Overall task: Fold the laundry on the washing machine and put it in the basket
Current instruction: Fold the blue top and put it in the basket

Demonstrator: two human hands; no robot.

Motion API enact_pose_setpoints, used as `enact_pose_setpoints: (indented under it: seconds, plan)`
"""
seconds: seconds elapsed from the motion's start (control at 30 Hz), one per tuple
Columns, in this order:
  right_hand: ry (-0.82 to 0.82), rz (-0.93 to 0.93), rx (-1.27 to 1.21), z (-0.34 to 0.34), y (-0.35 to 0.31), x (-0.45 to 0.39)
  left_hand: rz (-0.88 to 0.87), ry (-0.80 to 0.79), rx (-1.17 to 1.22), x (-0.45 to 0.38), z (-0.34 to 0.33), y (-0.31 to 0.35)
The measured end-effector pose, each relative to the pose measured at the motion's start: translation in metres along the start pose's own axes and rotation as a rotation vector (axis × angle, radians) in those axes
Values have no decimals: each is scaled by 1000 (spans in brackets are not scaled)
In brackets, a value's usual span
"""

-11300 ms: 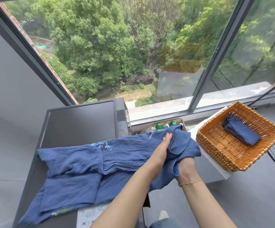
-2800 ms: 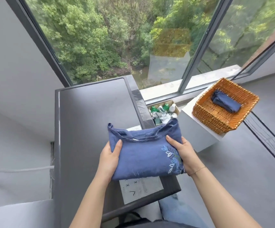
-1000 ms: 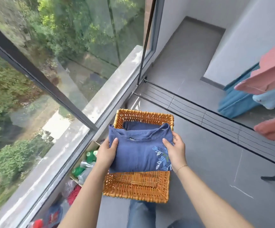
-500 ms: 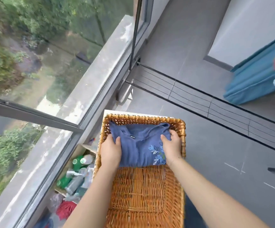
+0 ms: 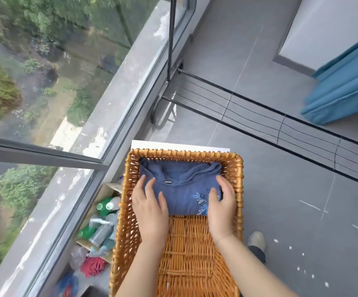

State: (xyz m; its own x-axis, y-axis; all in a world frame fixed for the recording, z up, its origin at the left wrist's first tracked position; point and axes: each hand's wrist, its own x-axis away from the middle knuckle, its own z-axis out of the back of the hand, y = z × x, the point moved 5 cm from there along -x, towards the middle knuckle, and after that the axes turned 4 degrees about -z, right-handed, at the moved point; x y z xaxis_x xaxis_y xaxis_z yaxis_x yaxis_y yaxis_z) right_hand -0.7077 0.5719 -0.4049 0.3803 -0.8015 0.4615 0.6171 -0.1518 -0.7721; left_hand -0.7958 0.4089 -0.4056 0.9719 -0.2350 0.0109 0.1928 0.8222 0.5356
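While the folded blue shirt (image 5: 180, 189) lies in the wicker basket (image 5: 237, 189), left hand (image 5: 150, 209) and right hand (image 5: 222, 207) rest flat on it, grip released.

A wicker basket (image 5: 128, 211) sits on what looks like a white stand (image 5: 173, 145).

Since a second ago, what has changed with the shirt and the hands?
The folded blue shirt went from being held above the basket down into its far end. Both hands have loosened their grip: the left hand and right hand now lie with straight fingers on its sides. The shirt stayed folded and the basket stayed in its place.
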Motion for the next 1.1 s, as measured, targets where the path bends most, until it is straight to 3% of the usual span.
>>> enact_pose_setpoints:
  seconds: [0.03,0.1,0.2,0.3,0.47,0.6,0.7,0.8,0.97,1.1]
  plan:
    - [-35,100,83,0,1,6,-84,-44,-42,3,-5,-1]
    - [-178,261,313,-11,7,4,-188,-285,-131,5,-26,-8]
    - [-373,368,707,-31,22,-23,-247,-557,-319,-3,-53,-22]
    - [-441,237,854,-41,34,-46,-193,-690,-436,-23,-68,-31]
    - [-420,176,1007,-50,44,-44,-176,-758,-456,-28,-76,-34]
    - [-564,97,1042,-50,41,-47,-133,-873,-444,-37,-69,-28]
    - [-588,37,910,-40,21,-44,-96,-812,-312,-43,-47,-16]
    - [-514,32,707,-17,-4,-30,-89,-587,-147,-38,-3,0]
    - [-495,139,510,31,-38,10,-2,-490,44,-4,53,33]
    - [-550,168,359,72,-61,27,47,-317,173,17,84,84]
